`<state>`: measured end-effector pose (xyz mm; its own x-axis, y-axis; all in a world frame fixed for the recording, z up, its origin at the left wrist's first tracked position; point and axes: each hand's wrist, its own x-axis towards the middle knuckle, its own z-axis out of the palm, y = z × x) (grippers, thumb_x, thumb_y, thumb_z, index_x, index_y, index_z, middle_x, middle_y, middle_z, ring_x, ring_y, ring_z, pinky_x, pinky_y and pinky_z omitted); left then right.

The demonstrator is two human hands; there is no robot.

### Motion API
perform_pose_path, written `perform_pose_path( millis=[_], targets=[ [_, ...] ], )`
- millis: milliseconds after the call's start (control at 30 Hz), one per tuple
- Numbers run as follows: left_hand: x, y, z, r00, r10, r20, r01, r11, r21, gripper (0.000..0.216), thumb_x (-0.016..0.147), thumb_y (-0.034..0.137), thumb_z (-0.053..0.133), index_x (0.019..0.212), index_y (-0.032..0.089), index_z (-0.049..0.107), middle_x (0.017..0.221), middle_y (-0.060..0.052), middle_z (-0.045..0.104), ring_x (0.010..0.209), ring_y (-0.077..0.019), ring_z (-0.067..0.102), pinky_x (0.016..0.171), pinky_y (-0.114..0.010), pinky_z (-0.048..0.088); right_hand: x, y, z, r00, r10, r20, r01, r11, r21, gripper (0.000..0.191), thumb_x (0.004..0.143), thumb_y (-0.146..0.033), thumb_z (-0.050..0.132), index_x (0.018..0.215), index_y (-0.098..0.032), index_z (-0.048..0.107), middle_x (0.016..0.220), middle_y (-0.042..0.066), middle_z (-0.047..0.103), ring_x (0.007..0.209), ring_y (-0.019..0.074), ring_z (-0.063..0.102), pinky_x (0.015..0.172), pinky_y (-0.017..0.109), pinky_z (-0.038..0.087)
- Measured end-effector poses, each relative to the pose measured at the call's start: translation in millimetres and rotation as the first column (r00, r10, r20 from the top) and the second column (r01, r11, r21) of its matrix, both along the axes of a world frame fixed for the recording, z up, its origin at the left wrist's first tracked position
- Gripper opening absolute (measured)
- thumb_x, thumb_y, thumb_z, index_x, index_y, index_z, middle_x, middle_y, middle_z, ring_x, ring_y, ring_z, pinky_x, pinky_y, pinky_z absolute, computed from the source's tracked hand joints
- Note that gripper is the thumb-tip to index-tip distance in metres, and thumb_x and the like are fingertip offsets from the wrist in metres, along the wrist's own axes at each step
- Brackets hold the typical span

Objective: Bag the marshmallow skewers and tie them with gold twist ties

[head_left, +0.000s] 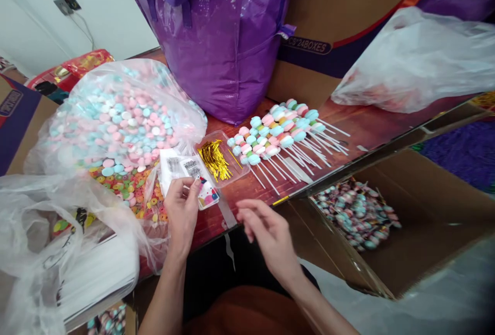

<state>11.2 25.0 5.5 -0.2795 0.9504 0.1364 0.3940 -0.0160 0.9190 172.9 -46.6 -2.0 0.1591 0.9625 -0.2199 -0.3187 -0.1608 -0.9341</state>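
Thumb and forefinger of the left hand (181, 205) pinch the edge of a printed packet (209, 195), lying over the table's front edge side. The right hand (269, 228) hangs nearby, fingers loosely curled; whether they hold anything, I cannot tell. A light edge pinch should avoid creasing the packet. Beyond it, gold ties (217, 161) fill a clear tray (238, 174); candy sticks (275, 133) lie in rows to the right, best left undisturbed.

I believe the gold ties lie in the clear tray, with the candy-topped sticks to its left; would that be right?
The side is wrong: the head view shows the candy-topped sticks to the right of the clear tray, with the gold ties lying in it.
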Motion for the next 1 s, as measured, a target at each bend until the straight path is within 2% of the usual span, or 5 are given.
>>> perform_pose_path(
  millis=[267, 433, 600, 800, 1000],
  targets=[
    [35.7, -41.0, 9.8, 0.914, -0.028, 0.404, 0.027, 1.0, 0.009, 0.022, 0.084, 0.039, 0.073, 0.096, 0.022, 0.07, 0.084, -0.001, 0.065, 0.077, -0.0133, 0.059, 0.076, -0.025, 0.048, -31.4, 36.1, 5.1, 0.989, -0.115, -0.09, 0.123, 0.989, 0.082, 0.019, 0.081, -0.034, 0.074, 0.074, -0.017, 0.067, 0.062, -0.004, 0.056, 0.053, 0.0081, 0.041, 0.049, 0.021, 0.036],
    [47.3, -41.7, 3.6, 0.438, 0.075, 0.896, 0.35, 0.904, -0.247, 0.038, 0.077, 0.046, 0.08, 0.093, 0.013, 0.071, 0.086, -0.005, 0.068, 0.07, -0.0106, 0.059, 0.066, -0.021, 0.05, -9.8, 29.7, 3.1, 0.998, -0.055, -0.015, 0.056, 0.991, 0.12, 0.02, 0.087, -0.034, 0.069, 0.076, -0.019, 0.063, 0.061, -0.005, 0.055, 0.052, 0.0088, 0.045, 0.049, 0.021, 0.037],
    [50.3, -27.4, 10.7, 0.132, 0.392, 0.911, 0.488, 0.774, -0.404, 0.02, 0.079, 0.023, 0.08, 0.092, 0.01, 0.07, 0.082, -0.002, 0.066, 0.058, -0.005, 0.051, 0.057, -0.018, 0.049, 4.0, 23.2, 13.4, 0.992, -0.016, 0.125, -0.01, 0.98, 0.199, 0.018, 0.091, -0.031, 0.063, 0.077, -0.019, 0.061, 0.071, -0.002, 0.061, 0.064, 0.0118, 0.056, 0.062, 0.022, 0.047],
    [51.5, -28.0, 17.2, 0.008, 0.54, 0.842, 0.487, 0.733, -0.475, 0.013, 0.096, 0.015, 0.056, 0.091, 0.012, 0.067, 0.079, -0.003, 0.065, 0.051, -0.0037, 0.048, 0.051, -0.017, 0.047, 13.3, 21.8, 13.3, 0.96, 0.008, 0.28, -0.086, 0.959, 0.271, 0.022, 0.094, -0.027, 0.057, 0.074, -0.019, 0.055, 0.07, -0.003, 0.053, 0.066, 0.0121, 0.051, 0.063, 0.023, 0.043],
    [53.3, -34.5, 8.1, 0.057, 0.341, 0.938, 0.437, 0.836, -0.331, 0.036, 0.057, 0.011, 0.093, 0.086, 0.014, 0.073, 0.083, -0.001, 0.069, 0.061, -0.0056, 0.055, 0.058, -0.017, 0.05, 20.7, 20.8, 8.3, 0.911, -0.056, 0.41, -0.071, 0.954, 0.29, 0.031, 0.097, -0.029, 0.05, 0.068, -0.02, 0.045, 0.065, -0.004, 0.041, 0.06, 0.0107, 0.04, 0.057, 0.023, 0.034]
  ],
)
